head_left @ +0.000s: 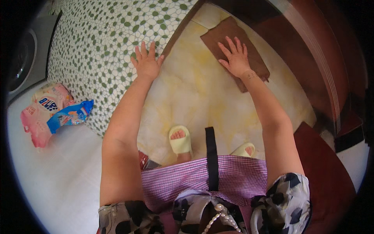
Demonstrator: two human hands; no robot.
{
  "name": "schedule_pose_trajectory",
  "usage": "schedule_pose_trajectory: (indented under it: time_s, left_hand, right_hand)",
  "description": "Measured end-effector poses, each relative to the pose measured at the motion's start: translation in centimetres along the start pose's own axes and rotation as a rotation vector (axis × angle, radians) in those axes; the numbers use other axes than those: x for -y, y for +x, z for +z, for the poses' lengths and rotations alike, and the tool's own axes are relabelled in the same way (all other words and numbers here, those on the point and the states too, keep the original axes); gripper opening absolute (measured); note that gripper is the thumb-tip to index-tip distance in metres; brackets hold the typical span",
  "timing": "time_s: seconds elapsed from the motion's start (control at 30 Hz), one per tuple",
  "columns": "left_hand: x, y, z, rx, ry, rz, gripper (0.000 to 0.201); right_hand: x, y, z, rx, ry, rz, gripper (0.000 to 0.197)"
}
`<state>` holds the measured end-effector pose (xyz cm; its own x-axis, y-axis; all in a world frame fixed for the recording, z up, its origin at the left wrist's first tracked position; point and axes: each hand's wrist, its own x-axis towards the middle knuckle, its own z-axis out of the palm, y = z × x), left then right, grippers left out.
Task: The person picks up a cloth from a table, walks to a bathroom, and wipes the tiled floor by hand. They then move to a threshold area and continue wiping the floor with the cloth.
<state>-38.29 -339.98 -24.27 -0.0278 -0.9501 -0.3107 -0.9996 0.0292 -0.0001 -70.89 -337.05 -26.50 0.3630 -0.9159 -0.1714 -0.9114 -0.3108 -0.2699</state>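
Both my arms reach forward with nothing in the hands. My left hand (148, 65) has its fingers spread, in front of the green-and-white pebble-patterned floor (101, 46) near the dark strip at its edge. Over a brown mat (218, 37), my right hand (236, 58) also has spread fingers. I cannot tell whether either hand touches anything beneath it. The mat lies on pale marble-look tiles (194, 93) and is partly hidden by my right hand and wrist.
At the left, a pink package (36, 117) and a blue package (70, 117) lie crumpled on a white surface (62, 167). Beyond them is a grey appliance (43, 46) with a round door. Dark reddish-brown furniture (327, 58) borders the right. Below are pale yellow slippers (180, 144) and my checked apron (175, 177).
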Motion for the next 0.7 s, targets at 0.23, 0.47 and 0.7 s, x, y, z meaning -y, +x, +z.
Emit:
schedule_pose_trajectory:
  time_s: [0.23, 0.47, 0.7]
  left_hand:
    - [2.2, 1.1, 5.4, -0.146, -0.086, 0.212, 0.058]
    - [2.9, 0.6, 4.3, -0.140, -0.179, 0.273, 0.056]
    - [3.7, 1.5, 5.2, -0.157, -0.242, 0.306, 0.057]
  right_hand:
    - [-4.5, 8.4, 6.3, -0.114, -0.201, 0.317, 0.052]
    - [-0.3, 16.4, 7.5, -0.218, 0.072, 0.654, 0.057]
    - [5.8, 16.1, 10.7, -0.223, -0.055, 0.468, 0.068]
